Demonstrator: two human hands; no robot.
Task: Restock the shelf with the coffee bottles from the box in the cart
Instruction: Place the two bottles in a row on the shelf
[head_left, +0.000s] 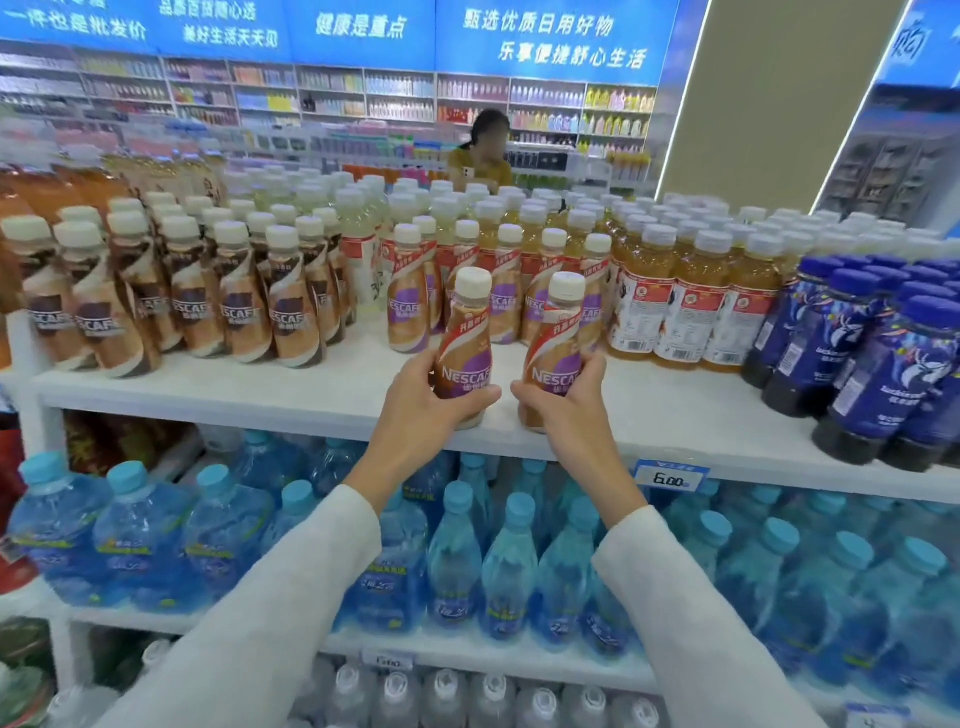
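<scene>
Two white sleeves reach up over a lower shelf packed with blue-capped water bottles (506, 566). Each hand grips one coffee bottle low on its body. The left hand (421, 410) wraps the left bottle (465, 332) and the right hand (566, 410) wraps the right bottle (558, 338), with thumbs across the labels and fingers (592, 366) curled round the outer sides.

Both bottles stand upright, caps up, side by side but apart, with their bases at the front lip of the white shelf (260, 387). Whether they already rest on it I cannot tell.

A bare strip of shelf lies straight ahead of them, between the held pair and the purple-labelled row (410, 306) of the same coffee. I judge a short push forward would seat them, neither hand being nearer. The bottles are slim and waisted, in glossy film sleeves with ribbed cream caps.

Brown-labelled bottles (197, 306) fill the left, with amber tea bottles (691, 306) and dark blue bottles (883, 364) to the right. Far off, a person in yellow (483, 156) stands by the wall shelving. The box and the cart are out of view.
</scene>
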